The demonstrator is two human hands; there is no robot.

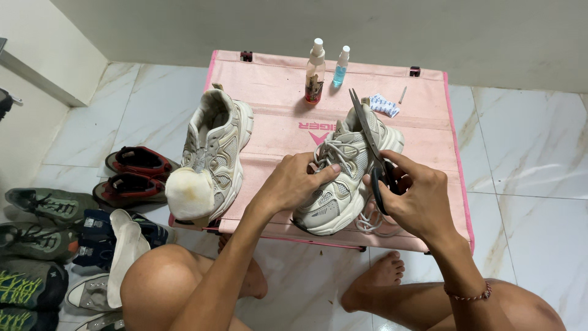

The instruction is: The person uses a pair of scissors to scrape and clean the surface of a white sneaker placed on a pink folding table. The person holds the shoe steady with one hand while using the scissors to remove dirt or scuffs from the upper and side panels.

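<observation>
Two beige mesh sneakers stand on a low pink fabric table [429, 122]. My left hand [293, 181] grips the laces of the right sneaker [343, 184], pinching them near the tongue. My right hand [416, 196] holds a pair of black-handled scissors [371, 147], their blades pointing up and away over the shoe. Loose lace hangs off the shoe's near side. The left sneaker [217, 150] stands apart at the table's left, with a pale insole [190, 193] sticking out over its toe.
Two small spray bottles [315, 72] [340, 66], a patterned wrapper [384, 105] and a thin nail-like piece [402, 94] lie at the table's back. Several shoes and sandals [131, 175] are piled on the marble floor at left. My bare knees and feet are below the table.
</observation>
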